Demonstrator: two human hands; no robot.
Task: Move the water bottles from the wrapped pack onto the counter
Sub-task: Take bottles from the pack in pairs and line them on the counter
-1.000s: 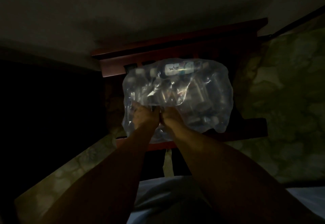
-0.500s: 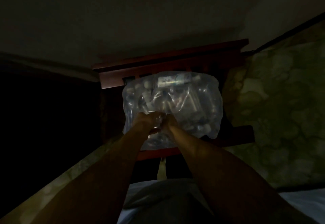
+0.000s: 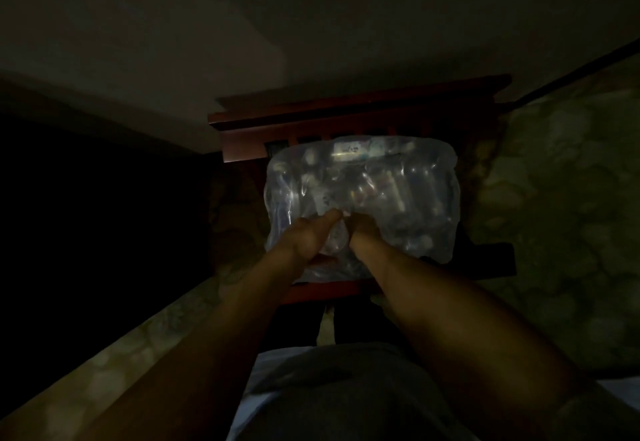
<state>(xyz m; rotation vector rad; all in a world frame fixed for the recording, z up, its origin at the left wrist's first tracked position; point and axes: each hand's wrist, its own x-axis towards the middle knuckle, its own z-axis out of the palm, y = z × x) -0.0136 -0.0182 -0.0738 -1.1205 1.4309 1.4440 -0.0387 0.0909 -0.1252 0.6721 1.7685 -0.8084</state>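
- The wrapped pack [image 3: 362, 198] of water bottles lay on a dark red wooden chair [image 3: 346, 111], its clear film intact over most of the visible surface.
- Individual bottles inside showed only as glints through the film; their count could not be determined in the low light.
- My left hand [image 3: 308, 238] and my right hand [image 3: 363, 232] met at the near face of the pack, touching or nearly touching each other.
- Left grip: fingers appeared curled into the film, pinching it. Right grip: fingers likewise appeared clamped on the film beside the left.
- Step in hand, as judged: opening the wrap. No bottle was out, and no bottle was seen anywhere outside the pack.
- Next move, as judged: pull the two grips apart to tear the film, widen the hole, then take one bottle by its body.
- Risk: the film may stretch rather than tear, and the pack could slide toward the chair's front edge.
- Patterned floor [image 3: 554, 215] surrounded the chair; a pale wall [image 3: 311, 25] rose behind it.
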